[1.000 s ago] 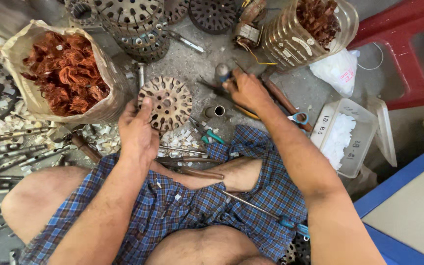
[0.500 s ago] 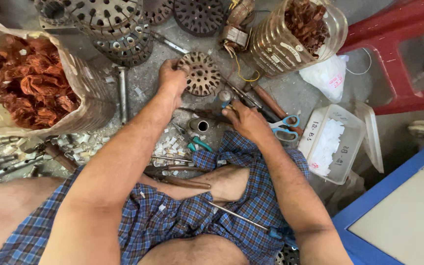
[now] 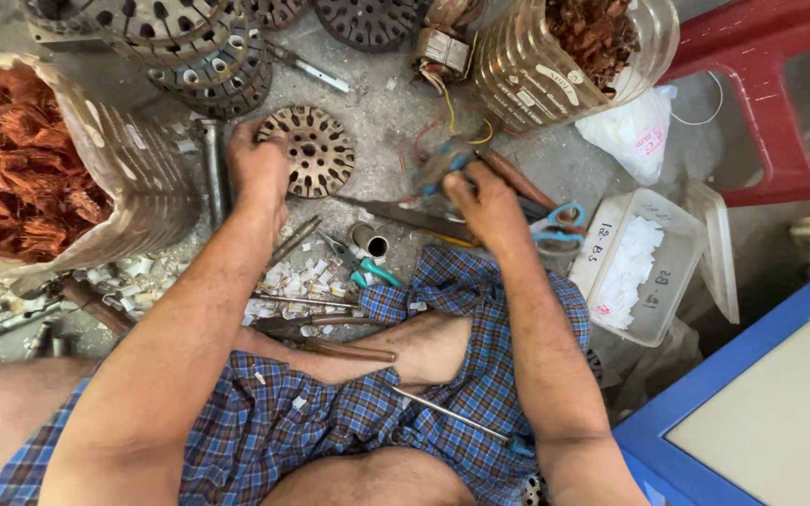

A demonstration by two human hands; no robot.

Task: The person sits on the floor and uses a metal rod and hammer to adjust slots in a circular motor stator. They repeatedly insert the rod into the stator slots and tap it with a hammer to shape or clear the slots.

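The left hand point(image 3: 257, 167) is closed over the edge of a slotted round stator core point(image 3: 308, 150) lying flat on the concrete floor point(image 3: 377, 112), steadying it. The right hand point(image 3: 485, 201) grips a blue-handled tool point(image 3: 442, 169) (its working end is hidden), near the scissors point(image 3: 555, 220).

White plastic bag point(image 3: 632, 136) beside clear, labelled plastic jar point(image 3: 555, 66).

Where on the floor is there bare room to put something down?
Bare concrete shows between the slotted metal disc under the left hand and the clear plastic jar. A smaller patch lies left of the white plastic bag. Near the knees, tools and white scraps crowd it.
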